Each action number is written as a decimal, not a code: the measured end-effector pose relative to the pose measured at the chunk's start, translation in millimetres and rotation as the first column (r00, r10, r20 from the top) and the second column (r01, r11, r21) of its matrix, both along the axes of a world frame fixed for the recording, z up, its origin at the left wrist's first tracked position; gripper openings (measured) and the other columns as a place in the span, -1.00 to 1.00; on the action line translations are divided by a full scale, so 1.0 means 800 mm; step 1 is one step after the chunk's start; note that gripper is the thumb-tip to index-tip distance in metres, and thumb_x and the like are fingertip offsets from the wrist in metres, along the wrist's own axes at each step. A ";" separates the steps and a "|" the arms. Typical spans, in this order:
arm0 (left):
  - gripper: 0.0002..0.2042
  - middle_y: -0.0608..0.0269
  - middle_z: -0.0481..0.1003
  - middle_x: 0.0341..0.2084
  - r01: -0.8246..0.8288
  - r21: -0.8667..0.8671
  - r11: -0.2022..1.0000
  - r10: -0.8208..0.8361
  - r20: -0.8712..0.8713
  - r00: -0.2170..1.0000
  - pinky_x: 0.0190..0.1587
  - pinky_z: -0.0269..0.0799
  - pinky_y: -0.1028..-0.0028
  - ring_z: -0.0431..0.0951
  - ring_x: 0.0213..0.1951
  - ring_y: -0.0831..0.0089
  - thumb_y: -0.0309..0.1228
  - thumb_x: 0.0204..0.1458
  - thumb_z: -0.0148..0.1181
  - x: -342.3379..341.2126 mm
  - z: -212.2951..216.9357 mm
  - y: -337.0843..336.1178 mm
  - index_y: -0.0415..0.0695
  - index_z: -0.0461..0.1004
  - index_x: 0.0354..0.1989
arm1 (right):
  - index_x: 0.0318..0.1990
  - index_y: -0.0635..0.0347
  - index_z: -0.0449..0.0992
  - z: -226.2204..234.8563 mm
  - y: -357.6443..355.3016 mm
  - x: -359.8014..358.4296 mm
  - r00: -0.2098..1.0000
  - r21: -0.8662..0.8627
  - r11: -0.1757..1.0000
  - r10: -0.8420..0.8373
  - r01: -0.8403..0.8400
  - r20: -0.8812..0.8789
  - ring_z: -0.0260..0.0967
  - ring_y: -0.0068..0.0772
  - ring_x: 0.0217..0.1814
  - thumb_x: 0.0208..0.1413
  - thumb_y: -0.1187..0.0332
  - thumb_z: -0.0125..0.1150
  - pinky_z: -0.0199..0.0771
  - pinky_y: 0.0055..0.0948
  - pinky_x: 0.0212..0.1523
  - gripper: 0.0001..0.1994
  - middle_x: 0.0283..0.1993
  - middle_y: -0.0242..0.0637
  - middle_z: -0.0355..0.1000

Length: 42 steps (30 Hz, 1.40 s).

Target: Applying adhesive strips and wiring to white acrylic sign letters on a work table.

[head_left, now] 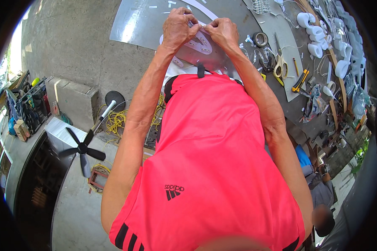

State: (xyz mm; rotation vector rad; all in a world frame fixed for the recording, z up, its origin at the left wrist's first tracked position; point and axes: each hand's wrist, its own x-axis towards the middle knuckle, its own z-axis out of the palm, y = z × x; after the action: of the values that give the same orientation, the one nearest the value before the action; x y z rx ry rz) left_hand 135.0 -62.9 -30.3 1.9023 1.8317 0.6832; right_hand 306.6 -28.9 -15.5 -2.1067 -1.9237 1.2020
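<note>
Both hands pinch at one white cut-out letter (198, 42) lying on the grey metal sheet (142, 25): left hand (178, 26) and right hand (223, 31), fingers closed narrow on its upper edge. I judge the work part-way, since strip scraps litter the sheet. Scissors (280, 62) and tape roll (260, 39) lie right of the letter.

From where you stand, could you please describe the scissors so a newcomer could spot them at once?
Start at the grey worktop and look right of the right hand. Past the roll of tape lie the scissors, the only tool there with pale yellow loop handles.
</note>
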 end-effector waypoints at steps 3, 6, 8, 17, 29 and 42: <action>-0.80 0.31 0.60 -0.14 -0.019 -0.040 0.999 0.018 -0.016 1.000 0.03 0.46 0.35 0.52 -0.01 0.30 -0.22 -0.14 0.44 0.001 -0.001 0.000 -0.03 0.72 -0.38 | -0.31 0.06 0.74 0.005 0.003 -0.002 0.999 -0.005 0.999 -0.032 0.032 -0.006 0.61 -0.03 -0.19 -0.11 0.13 0.37 0.57 -0.16 -0.09 -0.73 -0.30 -0.07 0.63; -0.80 0.33 0.60 -0.14 -0.032 -0.056 0.998 0.031 -0.017 0.999 0.04 0.46 0.35 0.52 -0.01 0.30 -0.21 -0.15 0.44 0.002 -0.002 0.002 -0.02 0.73 -0.38 | -0.31 0.04 0.74 0.011 0.006 -0.001 0.999 -0.060 0.998 -0.036 0.035 -0.011 0.61 -0.06 -0.19 -0.12 0.14 0.38 0.58 -0.18 -0.09 -0.74 -0.31 -0.10 0.64; -0.80 0.33 0.60 -0.14 -0.031 -0.065 0.997 0.030 -0.016 0.999 0.04 0.46 0.35 0.52 0.00 0.30 -0.21 -0.15 0.44 0.002 -0.002 0.003 -0.02 0.73 -0.39 | -0.30 0.00 0.75 0.013 0.008 0.000 0.999 -0.084 0.995 -0.045 0.044 -0.008 0.61 -0.08 -0.20 -0.15 0.14 0.38 0.58 -0.20 -0.09 -0.74 -0.31 -0.13 0.64; -0.78 0.24 0.64 -0.25 -0.090 -0.306 0.948 0.040 -0.164 0.986 -0.08 0.54 0.28 0.62 -0.15 0.24 -0.22 -0.24 0.47 0.015 0.022 0.036 -0.02 0.72 -0.41 | -0.33 0.02 0.75 0.009 0.017 -0.002 0.998 -0.074 0.996 0.051 -0.048 0.042 0.61 -0.07 -0.19 -0.12 0.12 0.37 0.57 -0.20 -0.10 -0.75 -0.33 -0.13 0.63; -0.69 0.19 0.63 -0.33 -0.099 -0.216 0.971 0.061 -0.177 0.982 -0.14 0.56 0.26 0.65 -0.23 0.16 -0.25 -0.25 0.48 0.021 0.019 0.031 0.00 0.69 -0.25 | -0.19 0.26 0.66 0.019 0.033 0.032 0.950 -0.147 0.948 0.253 -0.281 -0.183 0.55 -0.31 -0.35 0.20 0.10 0.18 0.51 -0.24 -0.30 -0.64 -0.41 -0.17 0.59; -0.70 0.22 0.65 -0.40 0.120 -0.618 0.777 0.421 0.651 0.631 -0.52 0.46 0.50 0.61 -0.50 0.55 -0.33 0.22 0.14 0.089 0.052 -0.075 -0.22 0.59 0.02 | 0.07 0.35 0.51 0.032 -0.031 0.104 0.806 -0.256 0.954 -0.029 -0.154 -0.591 0.56 -0.54 -0.32 0.21 0.48 0.19 0.48 -0.56 -0.39 -0.71 -0.27 -0.24 0.62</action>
State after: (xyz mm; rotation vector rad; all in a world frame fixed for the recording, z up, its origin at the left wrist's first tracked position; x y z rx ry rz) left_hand 206.6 -123.0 11.2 0.7919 1.3828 0.6830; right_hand 389.4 -53.6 10.1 -1.4805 -1.6004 1.9720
